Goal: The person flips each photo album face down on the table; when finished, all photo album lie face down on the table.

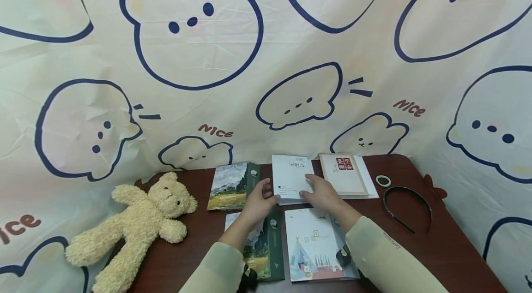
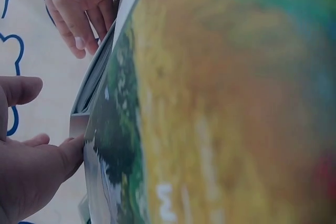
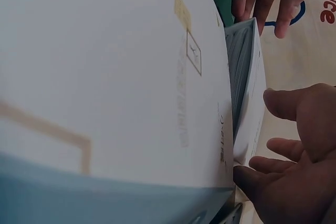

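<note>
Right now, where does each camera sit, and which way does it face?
Head: on the person's head, facing forward and down at the table and books; left hand, right hand and sleeves show.
Left wrist: on that wrist, facing a painted cover; both hands show.
Right wrist: on that wrist, facing a pale printed cover; both hands show.
The wrist views share both hands.

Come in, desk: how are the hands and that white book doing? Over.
Left hand, fingers loose, at left edge of white book; right hand at its right edge. Book closed. Tent-picture book close, near side.
</note>
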`<state>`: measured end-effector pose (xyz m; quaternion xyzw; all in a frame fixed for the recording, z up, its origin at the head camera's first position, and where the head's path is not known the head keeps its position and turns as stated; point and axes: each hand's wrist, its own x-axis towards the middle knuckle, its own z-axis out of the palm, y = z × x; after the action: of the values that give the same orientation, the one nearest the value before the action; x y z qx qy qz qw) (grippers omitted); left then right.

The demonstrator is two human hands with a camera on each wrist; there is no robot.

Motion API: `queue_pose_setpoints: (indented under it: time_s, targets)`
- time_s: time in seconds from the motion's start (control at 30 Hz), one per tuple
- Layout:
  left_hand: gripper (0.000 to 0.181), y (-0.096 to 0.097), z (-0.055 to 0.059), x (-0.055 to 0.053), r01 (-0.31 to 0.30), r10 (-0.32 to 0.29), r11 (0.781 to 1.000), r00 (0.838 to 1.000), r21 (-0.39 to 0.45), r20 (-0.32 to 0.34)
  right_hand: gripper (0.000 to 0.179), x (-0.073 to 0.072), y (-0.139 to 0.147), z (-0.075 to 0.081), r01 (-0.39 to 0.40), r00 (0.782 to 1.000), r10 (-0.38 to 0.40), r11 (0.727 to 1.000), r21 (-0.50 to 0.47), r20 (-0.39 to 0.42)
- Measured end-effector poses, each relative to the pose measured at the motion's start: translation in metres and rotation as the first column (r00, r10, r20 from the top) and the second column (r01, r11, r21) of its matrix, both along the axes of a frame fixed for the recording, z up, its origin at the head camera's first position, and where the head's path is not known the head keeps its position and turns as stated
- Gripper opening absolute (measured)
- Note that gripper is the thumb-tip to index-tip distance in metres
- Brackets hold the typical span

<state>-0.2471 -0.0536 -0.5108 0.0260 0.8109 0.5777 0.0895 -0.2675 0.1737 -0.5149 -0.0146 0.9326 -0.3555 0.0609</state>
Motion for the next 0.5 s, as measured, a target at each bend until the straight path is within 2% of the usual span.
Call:
queue_pose_setpoints:
  time_s: [0.23, 0.5]
  targets:
    - [0.066, 0.008, -0.001, -0.002, 0.016, -0.016, 1.000, 1.000, 0.015, 0.003, 0.073, -0.001, -0.001, -0.002, -0.014, 0.999, 0.014, 1.000, 0.003, 0.032]
    - [0.070, 0.014, -0.002, -0.003, 0.008, -0.009, 1.000, 0.999, 0.012, 0.032, 0.071, -0.004, -0.005, -0.003, -0.048, 0.999, 0.047, 0.998, 0.048, 0.013]
